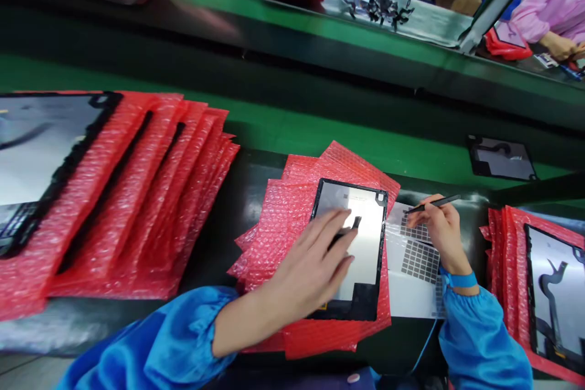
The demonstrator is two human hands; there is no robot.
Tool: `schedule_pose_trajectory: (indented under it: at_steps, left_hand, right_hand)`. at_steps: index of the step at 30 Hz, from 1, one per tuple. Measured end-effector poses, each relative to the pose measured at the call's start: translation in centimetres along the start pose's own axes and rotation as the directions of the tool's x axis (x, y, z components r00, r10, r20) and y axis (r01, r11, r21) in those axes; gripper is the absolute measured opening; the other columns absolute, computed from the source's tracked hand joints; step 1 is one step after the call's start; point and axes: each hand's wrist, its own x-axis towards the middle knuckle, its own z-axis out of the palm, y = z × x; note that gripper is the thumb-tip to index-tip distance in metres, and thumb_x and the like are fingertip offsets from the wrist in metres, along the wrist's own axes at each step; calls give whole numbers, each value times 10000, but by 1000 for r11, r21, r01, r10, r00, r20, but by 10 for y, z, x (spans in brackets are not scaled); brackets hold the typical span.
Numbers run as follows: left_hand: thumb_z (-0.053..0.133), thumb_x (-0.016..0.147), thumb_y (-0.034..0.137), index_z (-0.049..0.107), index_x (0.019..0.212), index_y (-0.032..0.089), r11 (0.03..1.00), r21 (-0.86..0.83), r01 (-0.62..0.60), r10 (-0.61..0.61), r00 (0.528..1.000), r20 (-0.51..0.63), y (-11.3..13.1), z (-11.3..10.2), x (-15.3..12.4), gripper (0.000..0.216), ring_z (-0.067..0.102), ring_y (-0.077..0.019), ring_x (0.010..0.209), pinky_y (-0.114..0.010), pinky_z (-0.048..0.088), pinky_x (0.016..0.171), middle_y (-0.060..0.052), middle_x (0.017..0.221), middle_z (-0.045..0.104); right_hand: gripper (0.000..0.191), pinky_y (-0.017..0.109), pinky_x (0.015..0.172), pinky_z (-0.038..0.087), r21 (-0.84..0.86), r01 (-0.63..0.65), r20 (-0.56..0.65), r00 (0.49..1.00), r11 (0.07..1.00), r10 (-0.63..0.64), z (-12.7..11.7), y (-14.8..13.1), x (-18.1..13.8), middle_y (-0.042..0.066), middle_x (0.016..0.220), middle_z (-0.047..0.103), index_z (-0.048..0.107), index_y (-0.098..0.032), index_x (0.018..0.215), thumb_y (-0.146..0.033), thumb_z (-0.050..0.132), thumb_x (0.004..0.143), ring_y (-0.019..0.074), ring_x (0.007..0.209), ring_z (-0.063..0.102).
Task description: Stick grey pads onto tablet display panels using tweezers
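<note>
A tablet screen panel [365,262] lies silver back up on a stack of red bubble-wrap bags [283,213]. My left hand [311,262] is spread over the panel's left side, fingers apart, near a dark flex cable [355,223]. To the right, my right hand [441,225] pinches black tweezers [439,203]. The tweezers' tips are over a white sheet [406,292] covered in grids of small dark square stickers [419,261]. A blue wrist strap [461,280] circles my right wrist.
At left, red bubble-wrap bags [150,213] lie fanned out with another panel [41,152] on top. More bags and a panel [555,292] stand at right. A panel [501,157] lies farther back. A shelf [205,3] runs behind; a co-worker in pink [555,0] handles something.
</note>
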Motion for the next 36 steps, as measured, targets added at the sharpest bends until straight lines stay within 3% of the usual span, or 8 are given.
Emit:
schedule_pose_trajectory:
  at_steps: [2,5,9,12,36]
  left_hand:
    - [549,1038,198,644,1285,109,996,-44,-79,80,996,41,16,-4,5,279,655,-298,1201,-454,576,1037,-167,1271,706]
    - [547,1051,296,660,1277,81,989,-18,-145,146,971,191,34,0,14,332,683,-277,965,-424,605,860,-129,1046,725]
    - [600,1023,384,595,1413,37,991,88,-97,59,930,362,39,15,24,522,670,-319,989,-442,601,759,-165,1103,700]
    - [602,1024,396,596,1422,59,992,103,-69,20,910,414,37,21,26,522,660,-317,1022,-440,603,770,-164,1136,690]
    - [652,983,366,594,1389,80,994,90,-56,16,920,391,34,19,25,499,645,-312,977,-448,616,732,-133,1108,683]
  right_hand:
    - [187,319,533,629,72,-11,55,998,997,7,13,3,-15,2,708,791,632,-252,976,-420,711,954,210,544,759]
    - [197,336,540,641,147,-41,117,993,988,24,28,11,-33,6,726,798,636,-249,980,-430,713,972,217,556,766]
    - [206,353,584,660,180,-31,135,991,983,6,38,19,-41,8,738,799,650,-245,980,-432,735,979,218,592,779]
    - [230,339,593,658,177,-20,150,989,984,-7,41,19,-39,11,732,800,659,-240,976,-448,757,971,209,589,777]
    - [290,370,603,676,152,-59,136,990,987,38,46,14,-40,-2,699,773,623,-238,975,-494,760,958,201,548,757]
